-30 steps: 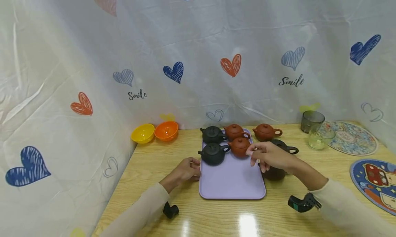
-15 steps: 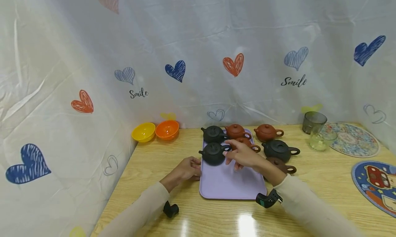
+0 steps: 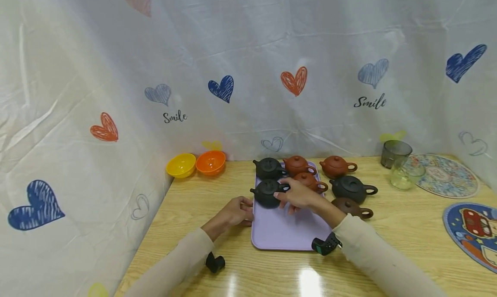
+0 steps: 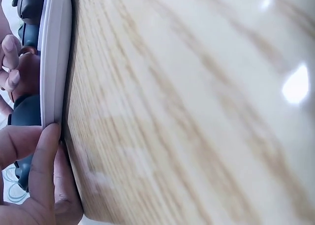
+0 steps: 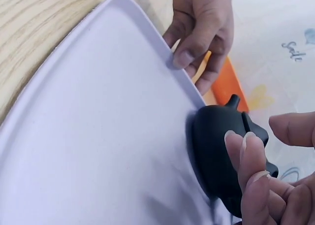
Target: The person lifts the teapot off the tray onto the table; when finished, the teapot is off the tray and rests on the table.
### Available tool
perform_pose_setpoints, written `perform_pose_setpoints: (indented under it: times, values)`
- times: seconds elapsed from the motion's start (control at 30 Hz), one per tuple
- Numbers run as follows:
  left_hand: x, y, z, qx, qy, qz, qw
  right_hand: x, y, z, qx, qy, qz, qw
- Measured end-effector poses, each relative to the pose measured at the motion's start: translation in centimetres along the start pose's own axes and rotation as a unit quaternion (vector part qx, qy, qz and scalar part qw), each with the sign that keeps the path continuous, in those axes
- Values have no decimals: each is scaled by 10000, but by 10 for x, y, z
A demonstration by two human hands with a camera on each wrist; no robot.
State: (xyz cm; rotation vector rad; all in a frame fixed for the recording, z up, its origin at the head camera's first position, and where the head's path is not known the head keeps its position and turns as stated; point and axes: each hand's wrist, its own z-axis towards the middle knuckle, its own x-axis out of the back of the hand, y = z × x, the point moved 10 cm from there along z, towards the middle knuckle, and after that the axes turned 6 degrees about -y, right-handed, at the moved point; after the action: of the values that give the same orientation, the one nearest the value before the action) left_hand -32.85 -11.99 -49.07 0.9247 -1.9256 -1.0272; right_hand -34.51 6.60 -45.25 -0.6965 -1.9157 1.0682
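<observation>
My left hand grips the left edge of the lilac tray; in the left wrist view its fingers pinch the rim. On the tray stand two black teapots, the front one and the rear one, beside two reddish-brown teapots. My right hand hovers at the handle side of the front black teapot. From the right wrist, its fingers overlap the teapot's body, and the thumb stands apart from them.
Right of the tray stand a reddish-brown teapot, a black teapot and a dark brown teapot. Yellow and orange bowls sit back left. Farther right are a grey glass, a yellowish glass and round mats.
My right hand has moved left from the tray's right edge, past the front reddish-brown teapot, to the front black teapot. My left hand stays at the tray's edge.
</observation>
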Motion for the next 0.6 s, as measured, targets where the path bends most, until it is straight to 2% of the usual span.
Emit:
perform_pose_setpoints:
  times: [0.2, 0.37, 0.6]
  values:
    - [0, 0, -1, 8, 5, 34, 10000, 3, 6, -5, -238, 225, -92, 9994]
    - [0, 2, -1, -45, 7, 46, 10000, 0, 11, -8, -365, 176, 25, 9992]
    - [0, 1, 0, -34, 7, 35, 10000, 0, 12, -10, -309, 84, -11, 9995]
